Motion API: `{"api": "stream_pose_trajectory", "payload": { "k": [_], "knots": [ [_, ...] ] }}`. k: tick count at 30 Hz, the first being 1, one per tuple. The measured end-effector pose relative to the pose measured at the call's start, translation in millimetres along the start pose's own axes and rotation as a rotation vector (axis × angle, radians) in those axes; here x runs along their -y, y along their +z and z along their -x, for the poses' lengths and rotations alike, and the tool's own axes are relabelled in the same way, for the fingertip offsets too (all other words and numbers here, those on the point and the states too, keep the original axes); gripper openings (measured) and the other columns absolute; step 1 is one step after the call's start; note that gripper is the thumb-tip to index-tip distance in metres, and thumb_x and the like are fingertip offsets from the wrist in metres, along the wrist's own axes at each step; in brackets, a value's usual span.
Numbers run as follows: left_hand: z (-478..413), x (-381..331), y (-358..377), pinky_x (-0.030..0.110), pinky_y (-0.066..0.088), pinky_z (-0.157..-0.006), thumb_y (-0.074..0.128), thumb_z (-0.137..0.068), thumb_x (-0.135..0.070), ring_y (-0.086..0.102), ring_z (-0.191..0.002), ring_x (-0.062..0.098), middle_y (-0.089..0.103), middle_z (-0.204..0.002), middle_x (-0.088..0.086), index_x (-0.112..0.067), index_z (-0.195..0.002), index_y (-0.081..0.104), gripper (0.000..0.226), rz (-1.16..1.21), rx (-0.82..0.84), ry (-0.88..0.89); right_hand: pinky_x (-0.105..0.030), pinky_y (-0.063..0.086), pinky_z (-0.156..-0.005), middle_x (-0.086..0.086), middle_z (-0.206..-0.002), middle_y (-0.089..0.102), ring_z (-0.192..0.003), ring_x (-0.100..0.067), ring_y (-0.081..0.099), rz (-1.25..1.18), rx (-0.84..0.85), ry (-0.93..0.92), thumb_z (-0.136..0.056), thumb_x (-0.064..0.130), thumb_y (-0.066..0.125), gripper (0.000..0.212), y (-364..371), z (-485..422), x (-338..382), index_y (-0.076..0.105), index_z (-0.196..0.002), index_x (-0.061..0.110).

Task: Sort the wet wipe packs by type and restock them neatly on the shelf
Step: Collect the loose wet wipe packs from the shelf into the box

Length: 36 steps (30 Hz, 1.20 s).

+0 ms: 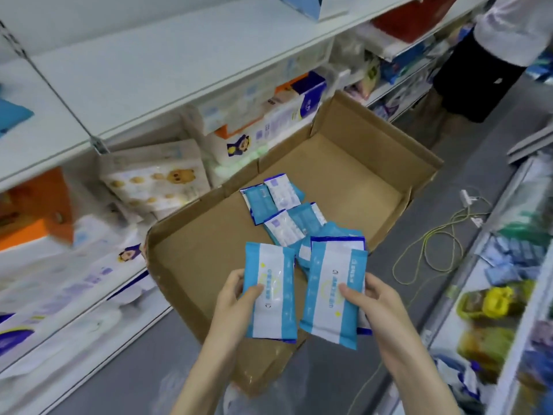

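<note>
Status: left hand (236, 298) at 6–7 o'clock, thumb on top and fingers curled under a light-blue pack (270, 292), gripping its lower-left edge. Right hand (374, 301) at 5 o'clock, thumb on the face, fingers wrapped under a stack (332, 298). Top of it is light-blue, w/ a navy-trimmed pack (338, 239) peeking out behind at its 12 o'clock. Poss. more underneath, can't tell count. Both are held over the near wall of the cardboard box (344, 175), which sits on the floor mid-frame. Loose packs (269, 202) are heaped inside the box, just 12 o'clock of the hands. They're a mix of light-blue and white/navy faces.

Step, IMO: sorting in hand, pre-shelf. Prob. early-mid. None of these packs visible on the shelf board (149, 70) at 10–11 o'clock.

How to do it well:
- Check print + trim colour, not just base colour. The types look v. similar at a glance.
- R stack looks mixed → pull the navy one, drop it w/ its kind, merge light-blue w/ the L one.
- Square the edges, faces up, same orientation, before lifting.
- Soft film packs prob. slide when stacked. Support from below; a one-corner pinch lets them fan out.
- Set down as one block, front-flush.

Watch: cable (434, 244) on floor at 3 o'clock, second person (493, 55) at 1–2 o'clock in the aisle.
</note>
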<state>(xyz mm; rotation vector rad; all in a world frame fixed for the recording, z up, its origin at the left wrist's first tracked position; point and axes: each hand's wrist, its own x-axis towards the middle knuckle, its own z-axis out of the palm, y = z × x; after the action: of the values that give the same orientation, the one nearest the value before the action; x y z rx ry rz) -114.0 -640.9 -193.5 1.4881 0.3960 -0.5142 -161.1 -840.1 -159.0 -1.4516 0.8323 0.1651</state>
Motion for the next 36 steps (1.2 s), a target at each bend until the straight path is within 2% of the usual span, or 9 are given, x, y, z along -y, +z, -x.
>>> {"api": "stream_pose_trajectory", "payload": {
  "k": [8, 12, 17, 22, 26, 29, 32, 34, 36],
  "knots": [
    [-100.1, 3.7, 45.4, 0.017, 0.052, -0.071, 0.047, -0.092, 0.007, 0.064, -0.089, 0.005, 0.064, -0.11, -0.001, -0.02, -0.109, 0.052, 0.033, 0.147, -0.167, -0.053, -0.022, 0.055, -0.057, -0.004, -0.097, 0.075, -0.084, -0.018, 0.072, 0.15, 0.149, 0.102, -0.081, 0.0, 0.07, 0.027, 10.3, -163.6, 36.4, 0.065, -0.106, 0.011],
    [-143.0, 6.7, 64.7, 0.04, 0.053, -0.09, 0.051, -0.09, 0.008, 0.062, -0.11, 0.018, 0.06, -0.126, -0.001, -0.036, -0.124, 0.045, 0.055, 0.252, -0.236, -0.11, -0.03, 0.058, -0.06, -0.008, -0.095, 0.075, -0.079, -0.022, 0.073, 0.137, 0.179, 0.185, -0.077, 0.0, 0.074, 0.029, 16.1, -228.2, 48.6, 0.065, -0.103, 0.009],
    [-203.6, 9.8, 88.1, 0.027, 0.058, -0.068, 0.057, -0.089, 0.004, 0.062, -0.11, 0.027, 0.057, -0.132, 0.008, -0.032, -0.148, 0.019, 0.079, 0.415, -0.276, -0.211, -0.046, 0.056, -0.082, -0.008, -0.097, 0.074, -0.09, -0.028, 0.07, 0.161, 0.204, 0.189, -0.078, 0.007, 0.076, 0.021, 19.2, -285.4, 53.0, 0.065, -0.094, 0.015],
    [-263.0, 32.2, 101.6, 0.02, 0.055, -0.06, 0.059, -0.089, 0.003, 0.067, -0.089, 0.01, 0.064, -0.118, 0.0, -0.022, -0.138, 0.041, 0.058, 0.476, -0.387, -0.24, -0.043, 0.054, -0.086, -0.01, -0.1, 0.072, -0.089, -0.027, 0.069, 0.235, 0.253, 0.2, -0.078, 0.005, 0.075, 0.019, 37.8, -353.3, 39.5, 0.065, -0.09, 0.014],
    [-318.6, 52.0, 102.7, 0.017, 0.052, -0.055, 0.06, -0.089, 0.001, 0.066, -0.08, 0.008, 0.065, -0.116, 0.004, -0.012, -0.129, 0.05, 0.043, 0.49, -0.544, -0.221, -0.05, 0.053, -0.089, -0.013, -0.102, 0.072, -0.096, -0.032, 0.069, 0.255, 0.348, 0.205, -0.077, 0.007, 0.077, 0.019, 61.2, -417.6, 22.9, 0.065, -0.092, 0.01],
    [-347.9, 55.0, 106.9, 0.02, 0.055, -0.063, 0.06, -0.088, 0.004, 0.067, -0.08, 0.01, 0.067, -0.108, 0.003, -0.011, -0.12, 0.055, 0.037, 0.427, -0.621, -0.119, -0.033, 0.057, -0.074, -0.003, -0.098, 0.072, -0.08, -0.015, 0.07, 0.347, 0.443, 0.128, -0.081, 0.013, 0.074, 0.02, 81.2, -457.6, 19.4, 0.063, -0.099, 0.014],
    [-363.5, 57.5, 112.7, 0.037, 0.057, -0.08, 0.063, -0.087, -0.007, 0.066, -0.088, 0.017, 0.068, -0.099, 0.001, -0.017, -0.111, 0.059, 0.026, 0.222, -0.71, -0.031, -0.016, 0.052, -0.056, 0.006, -0.09, 0.069, -0.069, 0.001, 0.066, 0.402, 0.54, -0.012, -0.087, 0.012, 0.068, 0.014, 92.8, -482.7, 20.7, 0.062, -0.099, 0.015],
    [-370.5, 62.7, 115.8, 0.044, 0.049, -0.093, 0.064, -0.083, -0.026, 0.057, -0.104, 0.023, 0.06, -0.11, 0.007, -0.021, -0.116, 0.06, 0.034, -0.019, -0.784, -0.043, -0.02, 0.053, -0.061, 0.007, -0.091, 0.069, -0.073, 0.001, 0.067, 0.493, 0.558, -0.133, -0.086, 0.017, 0.07, 0.017, 91.0, -492.5, 16.2, 0.063, -0.101, 0.012],
    [-370.0, 63.0, 119.4, 0.042, 0.036, -0.105, 0.063, -0.086, -0.032, 0.042, -0.116, 0.027, 0.046, -0.122, 0.011, -0.024, -0.13, 0.053, 0.046, -0.185, -0.842, -0.144, -0.036, 0.057, -0.074, 0.006, -0.092, 0.07, -0.085, -0.01, 0.068, 0.632, 0.518, -0.258, -0.077, 0.038, 0.075, 0.032, 83.9, -496.6, 12.1, 0.063, -0.099, 0.018]
  ]
}}
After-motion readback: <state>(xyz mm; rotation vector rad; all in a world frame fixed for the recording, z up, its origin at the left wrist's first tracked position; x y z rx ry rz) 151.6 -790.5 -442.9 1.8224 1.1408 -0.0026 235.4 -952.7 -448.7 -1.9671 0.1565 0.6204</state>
